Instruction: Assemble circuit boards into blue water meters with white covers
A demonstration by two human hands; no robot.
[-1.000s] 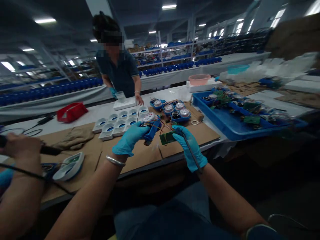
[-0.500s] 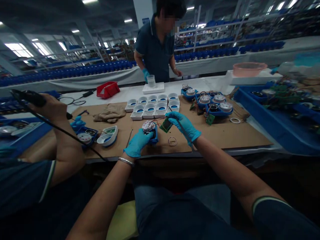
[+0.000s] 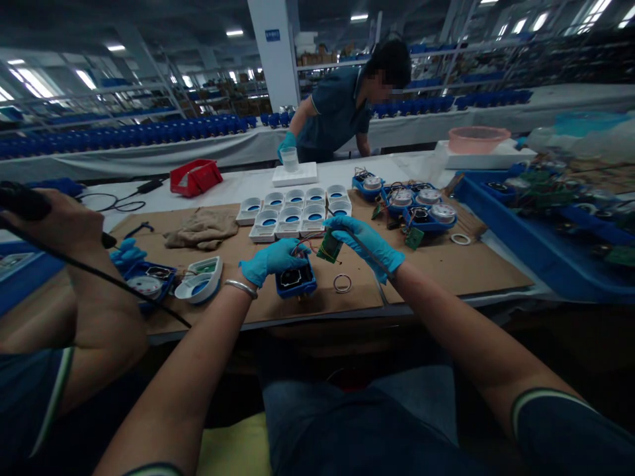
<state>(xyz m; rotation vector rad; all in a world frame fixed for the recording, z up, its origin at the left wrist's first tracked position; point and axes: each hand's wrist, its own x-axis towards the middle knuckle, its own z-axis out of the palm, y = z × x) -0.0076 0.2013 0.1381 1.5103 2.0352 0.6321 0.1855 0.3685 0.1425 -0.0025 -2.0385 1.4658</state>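
My left hand (image 3: 270,260), in a blue glove, hovers just over a blue meter housing (image 3: 296,283) that lies open-side up on the brown cardboard mat (image 3: 426,271). Its fingers are curled near thin red wires (image 3: 305,244); what they grip is hidden. My right hand (image 3: 367,241), also gloved, pinches a small green circuit board (image 3: 330,246) joined to those wires. A thin dark tool (image 3: 378,270) runs along that hand towards the wrist. A metal ring (image 3: 342,283) lies on the mat beside the housing.
White trays of blue-centred covers (image 3: 292,215) sit behind my hands, with a cloth (image 3: 201,230) and red bin (image 3: 196,177) to their left. Wired blue meters (image 3: 417,205) and a blue tray (image 3: 546,264) are at right. A co-worker's hand (image 3: 64,225) at left grips a corded tool. Another person (image 3: 342,109) stands opposite.
The blue housing now rests open on the mat and my left hand has lifted off it. My right hand still has the board. The person opposite has leaned right.
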